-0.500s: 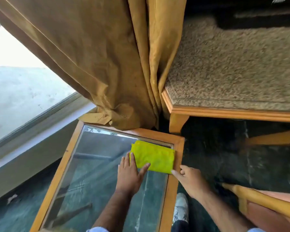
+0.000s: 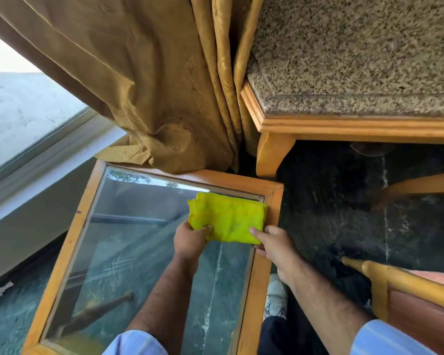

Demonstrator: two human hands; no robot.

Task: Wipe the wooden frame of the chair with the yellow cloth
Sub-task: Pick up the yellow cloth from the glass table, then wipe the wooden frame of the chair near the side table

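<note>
A folded yellow cloth (image 2: 227, 217) lies at the far right corner of a glass-topped side table (image 2: 260, 265) with a wooden rim. My left hand (image 2: 190, 240) pinches the cloth's near left edge. At the cloth's near right corner, my right hand (image 2: 273, 243) grips it with thumb on top. The chair's wooden frame (image 2: 405, 280) shows at the lower right, with a reddish seat beside it. Another pale wooden chair rail (image 2: 418, 187) crosses the right edge under the big table.
A speckled stone-topped table (image 2: 318, 125) with a wooden edge and leg stands at the upper right. A gold curtain (image 2: 144, 85) drapes onto the side table's far edge. A window and sill run along the left. My white shoe (image 2: 276, 298) rests on the dark floor.
Both hands have closed onto the cloth's near edge; before, the left hand lay flat on the glass and the right only touched the cloth's corner.
</note>
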